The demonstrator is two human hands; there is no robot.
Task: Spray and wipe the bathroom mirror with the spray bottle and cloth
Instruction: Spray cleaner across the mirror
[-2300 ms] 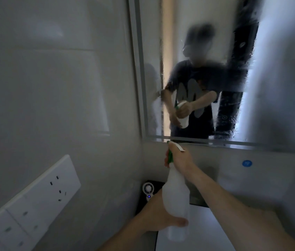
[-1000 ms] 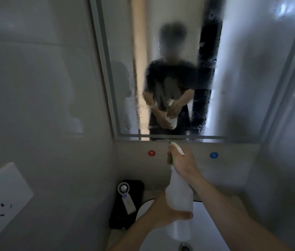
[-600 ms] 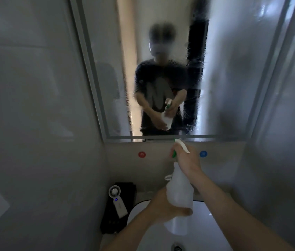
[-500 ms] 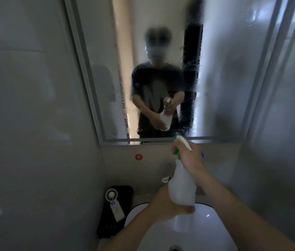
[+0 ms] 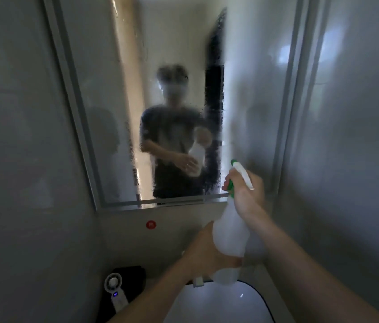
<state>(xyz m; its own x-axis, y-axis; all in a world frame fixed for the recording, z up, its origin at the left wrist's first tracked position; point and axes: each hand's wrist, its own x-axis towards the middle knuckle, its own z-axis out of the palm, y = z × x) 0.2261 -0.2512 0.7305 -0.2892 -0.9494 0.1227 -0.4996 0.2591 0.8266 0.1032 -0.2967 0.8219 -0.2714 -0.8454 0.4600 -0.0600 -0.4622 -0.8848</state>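
A translucent white spray bottle (image 5: 230, 231) with a green and white trigger head sits tilted in front of the lower right part of the mirror (image 5: 104, 113). My right hand (image 5: 245, 197) grips its neck and trigger, with the nozzle aimed at the glass. My left hand (image 5: 207, 252) wraps around the bottle's lower body from the left. The mirror is fogged and streaked with droplets and reflects a person holding the bottle. No cloth is in view.
A white basin (image 5: 225, 301) lies below my hands. A small white handheld fan (image 5: 116, 290) leans on a black box (image 5: 130, 283) at the lower left. A red dot (image 5: 150, 224) marks the panel under the mirror. Grey walls close in on both sides.
The view swung right, so the wall sockets left the frame. Both hands raised the bottle up and right toward the mirror's lower right part, and more mist covers the glass.
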